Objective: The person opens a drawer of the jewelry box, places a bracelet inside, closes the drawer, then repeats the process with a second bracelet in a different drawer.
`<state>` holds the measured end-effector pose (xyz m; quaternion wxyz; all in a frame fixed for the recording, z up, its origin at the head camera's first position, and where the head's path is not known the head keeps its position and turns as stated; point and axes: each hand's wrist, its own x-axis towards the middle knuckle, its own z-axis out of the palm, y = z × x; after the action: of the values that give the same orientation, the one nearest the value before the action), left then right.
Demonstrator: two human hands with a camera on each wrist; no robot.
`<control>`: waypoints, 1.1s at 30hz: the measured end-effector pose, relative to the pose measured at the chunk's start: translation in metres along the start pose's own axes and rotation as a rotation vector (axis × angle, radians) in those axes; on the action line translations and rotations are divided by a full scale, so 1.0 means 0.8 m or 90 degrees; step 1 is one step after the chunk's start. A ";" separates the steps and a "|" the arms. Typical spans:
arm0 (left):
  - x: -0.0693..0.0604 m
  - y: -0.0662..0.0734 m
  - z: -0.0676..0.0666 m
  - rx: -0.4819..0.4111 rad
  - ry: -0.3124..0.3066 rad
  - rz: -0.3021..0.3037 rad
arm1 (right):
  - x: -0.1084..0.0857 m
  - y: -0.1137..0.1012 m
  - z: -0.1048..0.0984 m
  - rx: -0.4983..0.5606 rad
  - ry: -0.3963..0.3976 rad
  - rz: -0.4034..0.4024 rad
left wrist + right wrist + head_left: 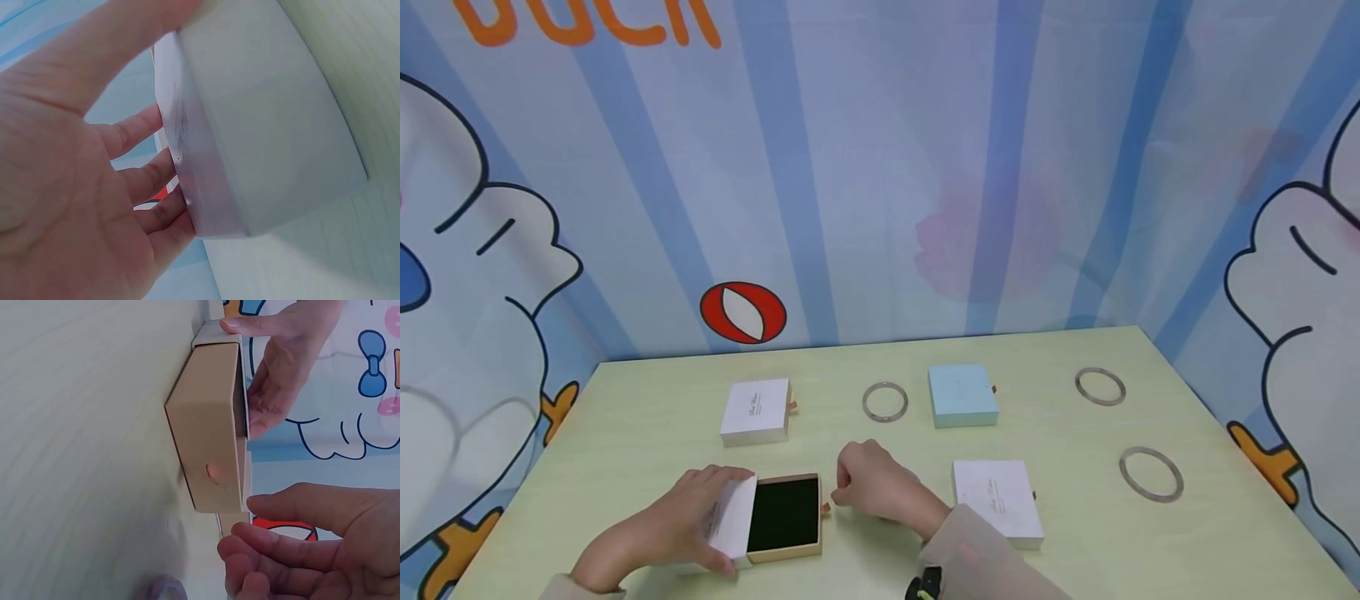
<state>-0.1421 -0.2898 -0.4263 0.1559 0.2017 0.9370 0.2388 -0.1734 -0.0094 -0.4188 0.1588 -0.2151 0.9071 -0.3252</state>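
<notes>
A white drawer box (733, 521) lies at the front left, its tan drawer (784, 515) slid partway out to the right, with a dark lining and nothing on it. My left hand (681, 521) grips the white sleeve, thumb at the near side and fingertips (169, 215) on its printed top. Just right of the drawer is my right hand (876, 483), fingers loosely curled and holding nothing. In the right wrist view, its thumb and fingertips (256, 534) are apart from the drawer front and its small ribbon tab (216, 477). A bangle (165, 589) lies partly hidden below the right hand.
Behind are a white box (756, 410), a bangle (884, 402) and a light blue box (964, 396). Another white box (997, 500) lies beside my right sleeve. Two bangles (1101, 387) (1151, 474) lie at the right. A printed curtain (880, 167) stands behind the table.
</notes>
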 end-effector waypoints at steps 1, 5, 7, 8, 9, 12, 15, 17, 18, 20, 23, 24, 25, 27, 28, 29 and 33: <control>0.000 0.000 0.000 0.000 -0.001 0.001 | 0.000 0.000 -0.002 -0.001 0.003 -0.007; 0.001 0.003 -0.002 -0.003 -0.004 -0.001 | -0.002 0.002 -0.010 -0.012 0.023 -0.032; 0.001 0.004 -0.003 -0.004 -0.004 -0.004 | -0.003 0.003 -0.013 -0.017 0.031 -0.036; 0.001 0.004 -0.003 -0.004 -0.004 -0.007 | -0.004 0.003 -0.015 -0.022 0.034 -0.034; 0.002 0.004 -0.003 -0.003 -0.003 -0.008 | -0.005 0.003 -0.016 -0.031 0.038 -0.032; 0.002 0.005 -0.003 -0.001 -0.003 -0.013 | -0.008 0.003 -0.020 -0.066 0.047 -0.021; 0.002 0.005 -0.003 -0.001 -0.003 -0.016 | -0.010 0.003 -0.022 -0.116 0.054 -0.011; 0.002 0.004 -0.002 -0.001 -0.003 -0.016 | -0.011 0.003 -0.022 -0.143 0.055 -0.007; 0.001 0.004 -0.002 -0.001 -0.004 -0.014 | -0.012 0.003 -0.023 -0.157 0.056 -0.005; 0.001 0.004 -0.001 -0.002 -0.003 -0.013 | -0.013 0.004 -0.023 -0.180 0.058 -0.006; 0.000 0.004 -0.001 0.001 -0.003 -0.006 | -0.016 0.005 -0.023 -0.210 0.065 -0.008; 0.000 0.004 -0.001 0.001 -0.003 -0.005 | -0.017 0.006 -0.023 -0.219 0.067 -0.009; 0.000 0.004 -0.001 0.001 -0.002 -0.006 | -0.019 0.006 -0.023 -0.227 0.069 -0.011; 0.000 0.004 -0.001 0.002 -0.002 -0.007 | -0.021 0.008 -0.023 -0.237 0.070 -0.011; -0.001 0.004 -0.001 0.002 -0.002 -0.009 | -0.021 0.008 -0.023 -0.240 0.069 -0.011; 0.000 0.004 0.000 0.002 -0.002 -0.011 | -0.022 0.009 -0.023 -0.243 0.069 -0.011; 0.000 0.005 0.000 -0.001 -0.003 -0.023 | -0.024 0.010 -0.023 -0.257 0.065 -0.008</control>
<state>-0.1404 -0.2866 -0.4245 0.1626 0.1856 0.9399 0.2360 -0.1671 0.0154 -0.4074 0.0641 -0.2314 0.9593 -0.1486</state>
